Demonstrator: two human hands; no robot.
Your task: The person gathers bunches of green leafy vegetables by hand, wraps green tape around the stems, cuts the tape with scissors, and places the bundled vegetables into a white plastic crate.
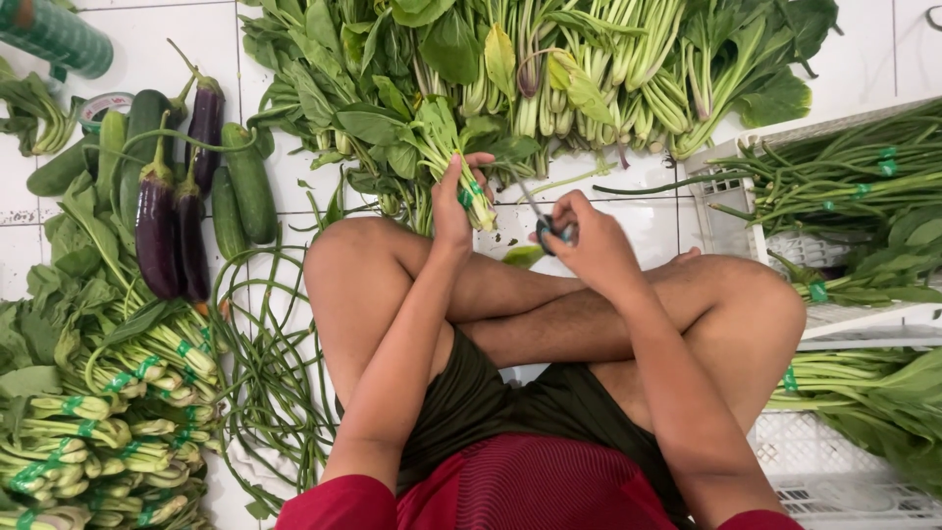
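- Fingers (469, 169) of my left hand (451, 208) wrapped tight around 1 bunch of leafy greens (439, 137), gripping near the stem end bound with green tape; leaves point to 11 o'clock.
- Right hand (589, 245) closed on small scissors (549, 228), blades aimed to 10 o'clock at the bunch's stems, just beside them.
- Both hands sit above my crossed knees, on white tiled floor (638, 211).
- Loose greens pile (549, 69) at 12 o'clock, touching the held bunch.
- At 9 o'clock: 3 eggplants (162, 226), cucumbers (250, 182), long beans (275, 353) coiled by my left knee.
- At 7 o'clock: tied bundles (118, 432) stacked.
- At 3 o'clock: white plastic crate (731, 231) holding taped long greens.
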